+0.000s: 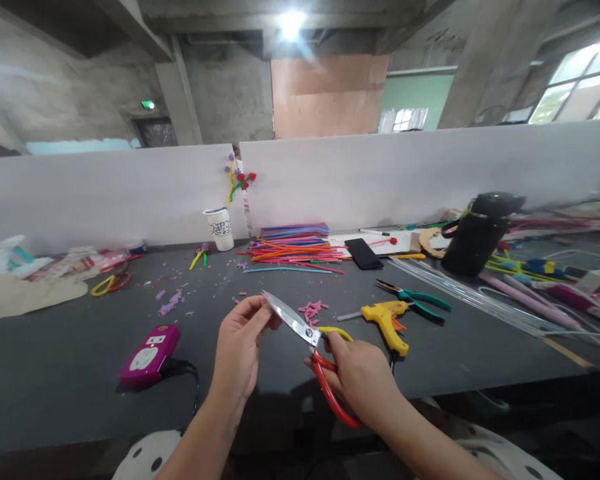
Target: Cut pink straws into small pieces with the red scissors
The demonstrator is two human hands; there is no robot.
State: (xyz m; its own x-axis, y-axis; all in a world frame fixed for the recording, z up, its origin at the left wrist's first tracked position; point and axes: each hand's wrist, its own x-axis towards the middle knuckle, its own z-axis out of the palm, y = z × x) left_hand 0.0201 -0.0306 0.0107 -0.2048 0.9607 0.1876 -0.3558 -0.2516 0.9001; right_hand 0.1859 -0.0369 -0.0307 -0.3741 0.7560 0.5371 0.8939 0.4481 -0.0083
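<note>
My right hand [363,373] grips a pair of scissors [295,321] with one red and one yellow handle, its blades pointing up and left. The blade tips reach the fingers of my left hand [243,343]. Those fingers are pinched together, and whatever sits between them is too small or too hidden to name. Behind the blades lies a small heap of pink cut pieces [313,311]. A yellow glue gun [387,323] rests just right of the scissors, with green-handled pliers [415,299] beyond it.
A bundle of coloured pipe cleaners [295,247] lies at the back beside a black phone [363,253]. A paper cup [220,230] stands near the white partition. A purple power strip [150,357] sits left, purple scraps [170,303] behind it. A black thermos [480,233] stands right.
</note>
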